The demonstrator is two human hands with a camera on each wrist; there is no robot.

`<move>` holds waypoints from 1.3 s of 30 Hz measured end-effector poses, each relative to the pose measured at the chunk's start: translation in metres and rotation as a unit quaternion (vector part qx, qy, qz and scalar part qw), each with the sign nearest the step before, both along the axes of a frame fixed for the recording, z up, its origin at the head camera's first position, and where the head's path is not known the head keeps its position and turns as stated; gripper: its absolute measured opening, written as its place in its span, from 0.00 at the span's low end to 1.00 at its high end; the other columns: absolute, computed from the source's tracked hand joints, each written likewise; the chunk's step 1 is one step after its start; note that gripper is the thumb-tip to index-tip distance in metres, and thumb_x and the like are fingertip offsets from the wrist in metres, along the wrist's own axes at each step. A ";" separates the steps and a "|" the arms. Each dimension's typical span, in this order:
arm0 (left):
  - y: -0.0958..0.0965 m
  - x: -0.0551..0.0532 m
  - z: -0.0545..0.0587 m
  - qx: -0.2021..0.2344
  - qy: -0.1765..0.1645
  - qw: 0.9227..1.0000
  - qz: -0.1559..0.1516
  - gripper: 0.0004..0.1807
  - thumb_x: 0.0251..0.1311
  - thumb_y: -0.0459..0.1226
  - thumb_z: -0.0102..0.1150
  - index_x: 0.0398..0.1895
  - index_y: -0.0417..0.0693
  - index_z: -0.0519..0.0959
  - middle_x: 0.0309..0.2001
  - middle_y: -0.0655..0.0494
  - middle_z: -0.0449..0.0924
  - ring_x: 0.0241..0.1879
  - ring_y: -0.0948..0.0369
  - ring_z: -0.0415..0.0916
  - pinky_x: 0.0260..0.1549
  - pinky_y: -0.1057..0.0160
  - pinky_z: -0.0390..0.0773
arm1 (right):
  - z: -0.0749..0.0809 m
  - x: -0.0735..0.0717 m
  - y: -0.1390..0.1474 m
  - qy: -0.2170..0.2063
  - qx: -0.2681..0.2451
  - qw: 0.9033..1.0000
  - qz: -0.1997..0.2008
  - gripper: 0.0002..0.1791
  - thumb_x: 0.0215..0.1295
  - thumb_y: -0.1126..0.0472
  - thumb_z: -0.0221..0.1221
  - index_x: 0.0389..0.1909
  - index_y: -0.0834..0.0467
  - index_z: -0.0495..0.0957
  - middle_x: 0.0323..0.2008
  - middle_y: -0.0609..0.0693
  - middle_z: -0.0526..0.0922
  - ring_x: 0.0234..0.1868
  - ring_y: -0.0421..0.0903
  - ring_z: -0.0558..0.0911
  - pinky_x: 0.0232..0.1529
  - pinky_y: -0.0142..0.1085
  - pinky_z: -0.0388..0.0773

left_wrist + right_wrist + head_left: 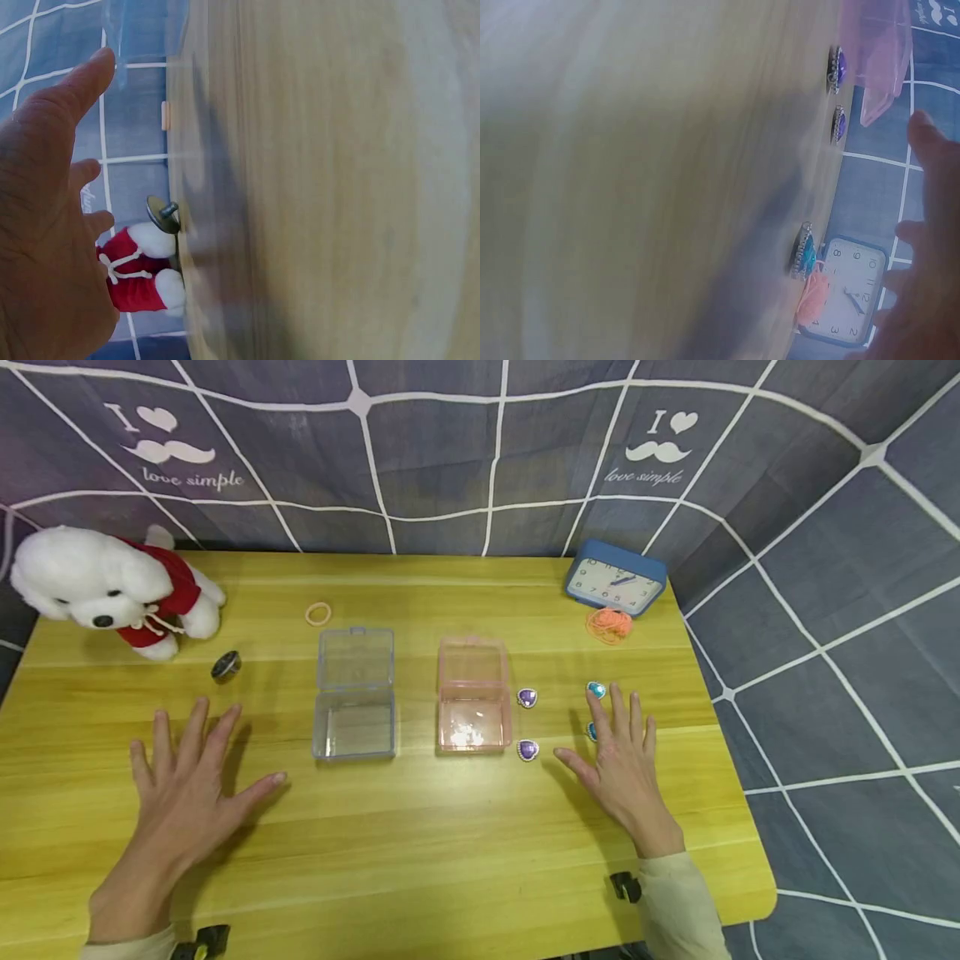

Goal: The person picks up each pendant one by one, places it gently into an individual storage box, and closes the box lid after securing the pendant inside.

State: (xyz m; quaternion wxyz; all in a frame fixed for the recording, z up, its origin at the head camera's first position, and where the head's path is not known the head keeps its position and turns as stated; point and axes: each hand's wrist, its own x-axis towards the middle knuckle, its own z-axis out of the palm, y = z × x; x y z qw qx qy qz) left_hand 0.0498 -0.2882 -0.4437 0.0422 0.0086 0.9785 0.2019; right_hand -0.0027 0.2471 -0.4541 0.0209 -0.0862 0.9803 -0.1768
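Note:
My left hand (183, 797) hovers over the left part of the table, fingers spread, holding nothing. Just beyond its fingertips lies a small dark metal knob (226, 667), its stem showing in the left wrist view. My right hand (622, 768), also spread, hovers at the right and partly covers a blue heart-shaped gem (592, 732). A second blue gem (596, 690) sits by its index fingertip. Left of that hand lie two purple heart-shaped gems (527, 698). Between the hands stand a clear bluish plastic box (354, 727) and a pink plastic box (475, 727), both with lids raised.
A white plush dog (90, 577) in red sits at the back left. A pale ring-shaped band (318, 614) lies behind the bluish box. At the back right stands a blue clock (617, 578) with orange cord (610, 625) in front. A grey checked curtain (435, 460) borders the table.

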 end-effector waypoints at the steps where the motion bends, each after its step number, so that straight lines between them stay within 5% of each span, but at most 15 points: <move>1: 0.000 0.001 0.000 0.001 0.000 1.000 0.000 0.58 0.65 0.64 0.62 0.88 0.53 0.43 0.86 0.40 0.27 0.80 0.35 0.11 0.69 0.29 0.08 | 0.000 0.000 0.000 -0.001 0.001 1.000 0.000 0.54 0.70 0.28 0.57 0.86 0.50 0.49 0.86 0.62 0.39 0.83 0.71 0.38 0.77 0.74 0.35; 8: 0.000 0.002 -0.002 0.023 0.001 1.000 -0.003 0.59 0.64 0.63 0.65 0.87 0.51 0.43 0.86 0.39 0.28 0.80 0.33 0.13 0.70 0.29 0.10 | 0.002 0.000 -0.002 -0.001 -0.005 1.000 0.000 0.54 0.70 0.27 0.57 0.86 0.52 0.49 0.85 0.64 0.40 0.83 0.70 0.39 0.77 0.75 0.38; 14: 0.012 -0.002 -0.004 0.114 0.011 0.993 -0.010 0.64 0.57 0.56 0.76 0.86 0.45 0.45 0.84 0.31 0.39 0.81 0.28 0.29 0.75 0.24 0.27 | 0.000 0.002 -0.007 0.022 -0.073 0.997 0.001 0.54 0.68 0.38 0.67 0.84 0.57 0.52 0.83 0.65 0.49 0.83 0.68 0.48 0.76 0.71 0.53; 18: 0.028 -0.010 -0.003 0.164 -0.026 0.986 -0.007 0.71 0.55 0.56 0.79 0.87 0.48 0.37 0.84 0.31 0.42 0.81 0.29 0.38 0.74 0.23 0.40 | -0.003 0.007 -0.016 0.047 -0.152 0.987 0.011 0.50 0.63 0.54 0.75 0.79 0.64 0.60 0.73 0.67 0.68 0.66 0.66 0.76 0.59 0.64 0.80; 22: 0.042 -0.020 -0.006 0.201 -0.056 0.978 -0.011 0.75 0.52 0.56 0.82 0.88 0.52 0.34 0.84 0.34 0.46 0.81 0.32 0.43 0.74 0.24 0.47 | -0.011 0.011 -0.028 0.026 -0.193 0.981 0.023 0.45 0.59 0.60 0.78 0.73 0.69 0.67 0.61 0.65 0.80 0.49 0.60 0.85 0.41 0.51 0.86; 31: 0.054 -0.026 -0.029 0.257 -0.033 0.965 -0.032 0.73 0.49 0.49 0.85 0.87 0.50 0.39 0.82 0.35 0.53 0.83 0.36 0.39 0.79 0.37 0.24 | -0.023 0.010 -0.047 -0.005 -0.176 0.984 0.030 0.45 0.55 0.55 0.80 0.71 0.66 0.72 0.59 0.61 0.81 0.54 0.58 0.83 0.54 0.56 0.83; 35: 0.057 -0.027 -0.033 0.266 -0.024 0.963 -0.027 0.71 0.48 0.48 0.86 0.87 0.50 0.43 0.80 0.32 0.56 0.83 0.37 0.38 0.79 0.40 0.22 | -0.031 0.011 -0.047 0.012 -0.181 0.983 0.031 0.43 0.53 0.55 0.81 0.68 0.64 0.74 0.58 0.58 0.82 0.54 0.56 0.82 0.54 0.54 0.83; 39: 0.061 -0.029 -0.034 0.266 -0.016 0.964 -0.027 0.70 0.47 0.47 0.86 0.86 0.49 0.45 0.79 0.32 0.59 0.81 0.36 0.48 0.80 0.42 0.23 | -0.039 0.013 -0.045 0.044 -0.204 0.977 0.034 0.40 0.50 0.59 0.82 0.65 0.62 0.78 0.56 0.56 0.83 0.53 0.55 0.82 0.54 0.53 0.82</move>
